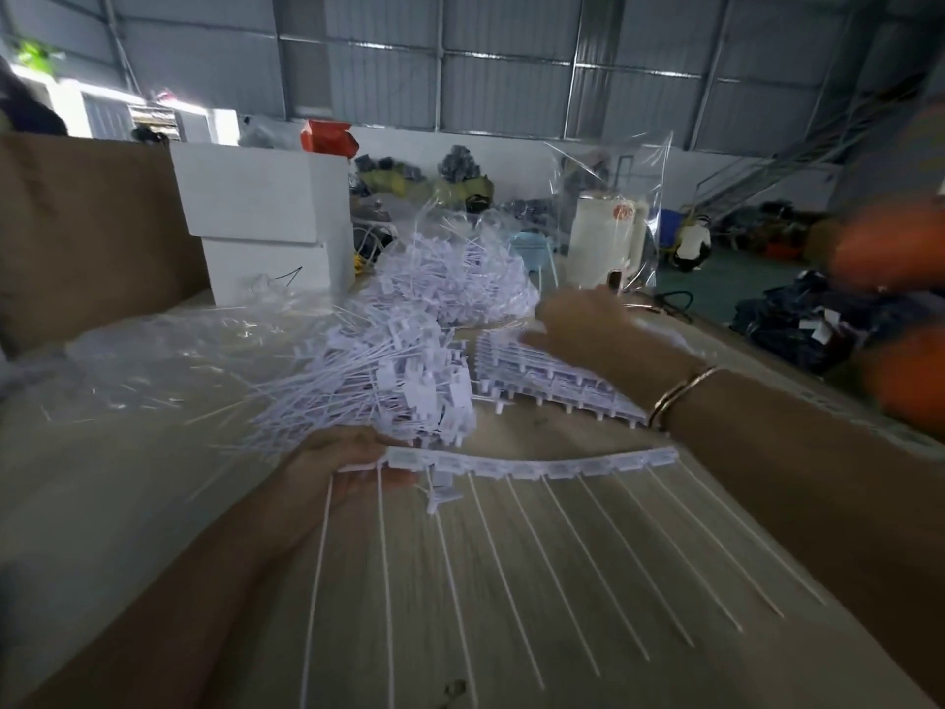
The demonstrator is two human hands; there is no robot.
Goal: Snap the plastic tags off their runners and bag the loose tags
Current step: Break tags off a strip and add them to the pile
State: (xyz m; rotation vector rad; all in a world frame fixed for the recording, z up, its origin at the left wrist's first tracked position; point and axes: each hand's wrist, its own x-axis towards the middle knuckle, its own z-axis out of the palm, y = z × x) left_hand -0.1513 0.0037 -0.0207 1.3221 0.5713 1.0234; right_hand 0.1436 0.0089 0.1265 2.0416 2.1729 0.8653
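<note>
The left hand [342, 465] pinches one end of a long white plastic runner strip of tags [532, 465], thumb on top, its thin tails fanning down toward the person — so the strip hangs unsupported to that hand's right. To snap tags off cleanly, the free end probably needs a second grip close to the joint being bent. The right hand [588, 330], forearm stretched forward with a gold bangle [680, 394] at the wrist, reaches over a flat stack of uncut white runners [552, 381]; blur hides whether its fingers hold anything. Just left of it lies the heap of loose white plastic tags [409, 345], and beyond it stands a clear plastic bag [608, 207].
</note>
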